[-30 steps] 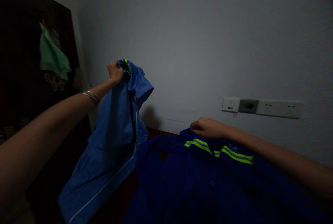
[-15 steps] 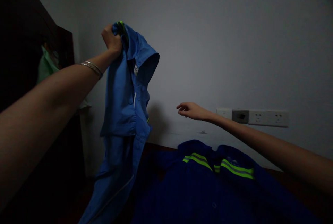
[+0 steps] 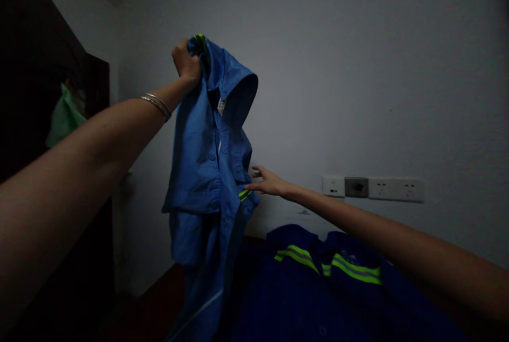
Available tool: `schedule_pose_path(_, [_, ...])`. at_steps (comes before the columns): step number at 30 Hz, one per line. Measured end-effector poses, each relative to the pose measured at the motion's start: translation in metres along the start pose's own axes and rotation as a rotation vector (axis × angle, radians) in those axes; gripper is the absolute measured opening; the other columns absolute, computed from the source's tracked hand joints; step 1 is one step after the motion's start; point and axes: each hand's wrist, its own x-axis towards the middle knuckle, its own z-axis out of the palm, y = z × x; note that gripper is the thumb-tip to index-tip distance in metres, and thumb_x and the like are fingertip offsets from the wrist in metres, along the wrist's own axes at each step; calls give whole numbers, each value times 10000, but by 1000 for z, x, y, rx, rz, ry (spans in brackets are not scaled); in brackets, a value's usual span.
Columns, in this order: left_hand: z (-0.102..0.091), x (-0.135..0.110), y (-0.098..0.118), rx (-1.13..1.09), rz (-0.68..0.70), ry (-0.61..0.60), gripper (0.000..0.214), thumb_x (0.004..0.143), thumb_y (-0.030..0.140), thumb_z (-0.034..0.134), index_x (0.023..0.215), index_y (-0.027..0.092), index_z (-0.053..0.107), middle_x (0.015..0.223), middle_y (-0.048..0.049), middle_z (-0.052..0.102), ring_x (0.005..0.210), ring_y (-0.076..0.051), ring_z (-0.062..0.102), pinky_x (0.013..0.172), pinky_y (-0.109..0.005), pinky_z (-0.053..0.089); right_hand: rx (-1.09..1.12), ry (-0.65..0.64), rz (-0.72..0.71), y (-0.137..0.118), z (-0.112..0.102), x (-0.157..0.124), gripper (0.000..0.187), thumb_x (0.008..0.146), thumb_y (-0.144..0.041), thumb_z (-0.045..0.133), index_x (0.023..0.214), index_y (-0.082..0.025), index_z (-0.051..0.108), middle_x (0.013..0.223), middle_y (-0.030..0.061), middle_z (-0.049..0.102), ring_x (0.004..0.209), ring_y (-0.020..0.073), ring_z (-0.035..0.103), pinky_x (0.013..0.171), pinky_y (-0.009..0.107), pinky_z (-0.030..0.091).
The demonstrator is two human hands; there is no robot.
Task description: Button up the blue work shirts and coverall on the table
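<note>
My left hand (image 3: 186,62), with bracelets on the wrist, is raised and closed on the bunched upper part of a light blue work jacket (image 3: 196,156). The jacket hangs down from it, its collar and a small white label facing right. At the jacket's right edge, my right hand (image 3: 265,180) has its fingers apart beside a yellow-green reflective strip; a fingertip seems to meet the cloth. Below lies a dark blue work jacket (image 3: 302,289) with yellow-green and grey reflective bands, spread with its collar toward the wall.
Behind stands a pale wall (image 3: 358,77) with a row of sockets and switches (image 3: 393,189) low on the right. A dark cabinet or door (image 3: 97,82) fills the left side, with a green cloth (image 3: 66,116) hanging there. A dark red surface (image 3: 155,305) shows below.
My right hand has moved left to the hanging jacket's edge, its fingers spreading. The left hand and light blue jacket appear farther right as the view has shifted a little.
</note>
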Motion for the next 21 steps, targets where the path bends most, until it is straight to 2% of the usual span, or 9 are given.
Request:
schedule_pose_path(3, [1, -1, 7, 12, -7, -30, 316, 833, 217, 347, 893, -40, 519, 932, -73, 585, 883, -116, 509, 751, -238, 322, 127, -34, 81, 0, 7, -2, 849, 644, -315, 674, 1330, -175, 193, 1117, 111, 528, 842, 163, 562, 578, 227, 468])
schedule_pose_path(5, [1, -1, 11, 12, -23, -40, 279, 836, 195, 342, 910, -4, 523, 962, -60, 586, 887, -98, 494, 762, -225, 318, 187, 6, 66, -1, 12, 0, 775, 636, -297, 679, 1293, -172, 288, 987, 73, 584, 738, 133, 560, 510, 195, 432])
schedule_pose_path(8, [-2, 1, 13, -24, -54, -40, 180, 805, 187, 433, 928, 100, 531, 990, -13, 590, 841, -69, 461, 758, -189, 309, 258, -7, -15, -5, 17, 4, 429, 642, -262, 665, 1038, -138, 559, 760, 10, 605, 618, 92, 524, 482, 174, 387])
schedule_pose_path(10, [-8, 2, 10, -54, -97, -42, 171, 799, 191, 452, 933, 115, 528, 987, -5, 589, 816, -67, 444, 751, -182, 301, 299, -31, -30, -8, 14, 4, 221, 638, -250, 661, 815, -121, 630, 662, -8, 593, 587, 83, 511, 507, 183, 386])
schedule_pose_path(11, [-11, 2, 8, -62, -118, -41, 171, 802, 191, 452, 933, 109, 526, 983, -8, 588, 808, -68, 438, 747, -181, 297, 318, -20, -21, -9, 10, 3, 177, 631, -249, 664, 749, -119, 634, 646, -8, 593, 589, 85, 513, 526, 190, 392])
schedule_pose_path(14, [-23, 0, -2, -62, -184, -30, 161, 806, 181, 464, 928, 92, 521, 975, -15, 585, 800, -74, 431, 733, -179, 292, 392, 73, 4, -14, -14, -1, 160, 619, -250, 672, 720, -131, 634, 682, 10, 619, 627, 98, 529, 580, 216, 413])
schedule_pose_path(19, [-47, -9, -19, -59, -326, -18, 148, 807, 120, 470, 943, 68, 493, 962, -22, 573, 838, -87, 437, 717, -176, 292, 486, 305, -41, -37, -84, -5, 107, 644, -215, 640, 725, -147, 624, 684, 14, 628, 616, 96, 532, 593, 229, 411])
schedule_pose_path(21, [-55, -15, -23, -79, -333, -152, 127, 832, 122, 436, 929, 52, 478, 888, -24, 579, 850, -94, 436, 699, -174, 293, 502, 372, -106, -52, -113, -8, 53, 662, -177, 612, 706, -147, 610, 656, 7, 620, 582, 93, 531, 569, 225, 410])
